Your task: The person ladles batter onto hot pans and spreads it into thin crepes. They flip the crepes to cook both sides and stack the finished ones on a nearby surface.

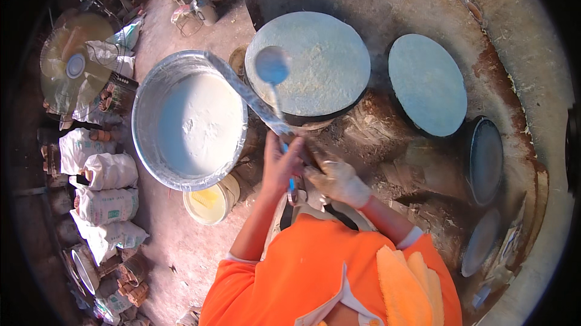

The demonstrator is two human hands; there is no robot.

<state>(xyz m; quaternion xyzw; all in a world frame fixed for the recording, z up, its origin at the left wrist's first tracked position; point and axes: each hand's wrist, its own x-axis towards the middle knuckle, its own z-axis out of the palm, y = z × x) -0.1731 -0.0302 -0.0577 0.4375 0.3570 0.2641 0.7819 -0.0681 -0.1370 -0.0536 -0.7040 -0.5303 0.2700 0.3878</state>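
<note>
- The ladle [272, 65] has a round bowl coated in pale batter and a long thin handle with a blue end; it hangs over the near-left part of the left griddle [308, 62]
- The left hand [279, 165] is closed round the ladle's handle, low down near the blue end
- The right hand [338, 181], in a pale glove, is curled just beside the left; I cannot tell what, if anything, it grips
- The left griddle carries a thin round sheet of whitish batter, spread almost to its rim
- The right griddle [427, 84] carries a smoother, grey-blue round sheet
- The basin [189, 119], wide and metal, stands left of the griddles and holds white liquid batter
- A small yellow bucket [210, 202] sits just under the basin's near edge
- Filled white sacks [106, 190] lie stacked on the floor at far left
</note>
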